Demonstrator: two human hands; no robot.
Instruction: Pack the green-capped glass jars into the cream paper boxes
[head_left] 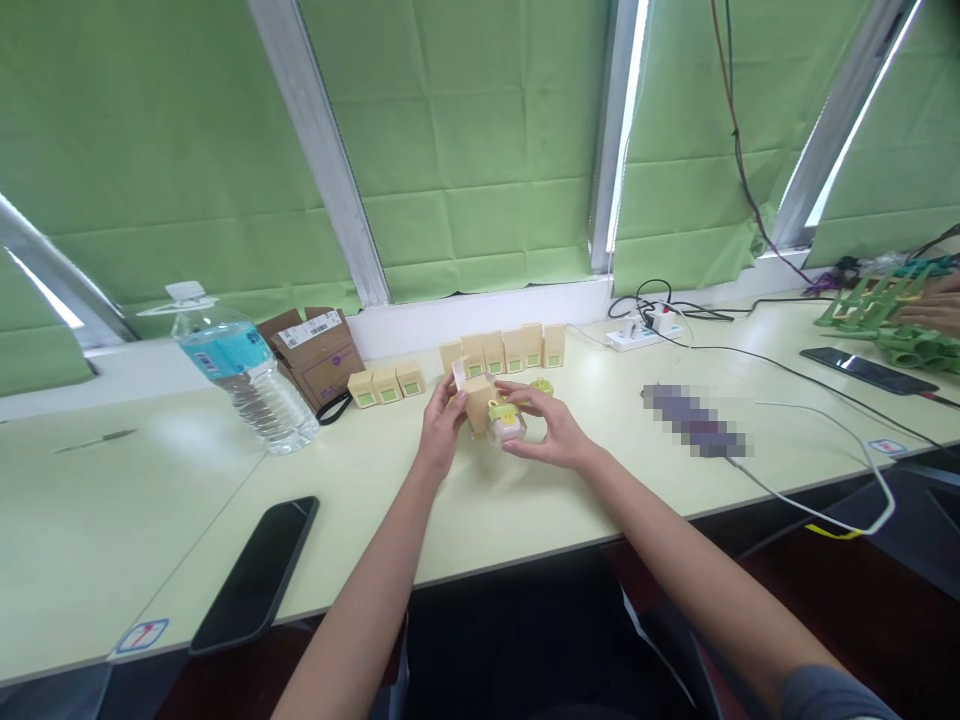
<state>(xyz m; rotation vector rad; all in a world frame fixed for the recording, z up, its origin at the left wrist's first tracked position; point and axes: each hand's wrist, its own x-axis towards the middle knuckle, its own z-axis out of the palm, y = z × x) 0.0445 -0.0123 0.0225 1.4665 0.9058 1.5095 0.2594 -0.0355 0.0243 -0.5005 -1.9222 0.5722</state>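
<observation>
My left hand [442, 425] is closed on a small tan carton [476, 396] whose top flap stands open. My right hand [546, 428] pinches a small clear jar with a yellow-green lid [505, 420] right beside the carton's opening. Behind them a row of several upright tan cartons [502, 350] stands near the window sill. Three lower tan cartons [387, 384] lie to the left of that row. A small green item [541, 386] lies just behind my right hand.
A water bottle [247, 375] lies tilted at the left, next to a brown cardboard box [315, 350]. A black phone [259, 572] lies near the front edge. A power strip [645, 332] and cables run right. Another person's hand [930, 305] rests on green parts at far right.
</observation>
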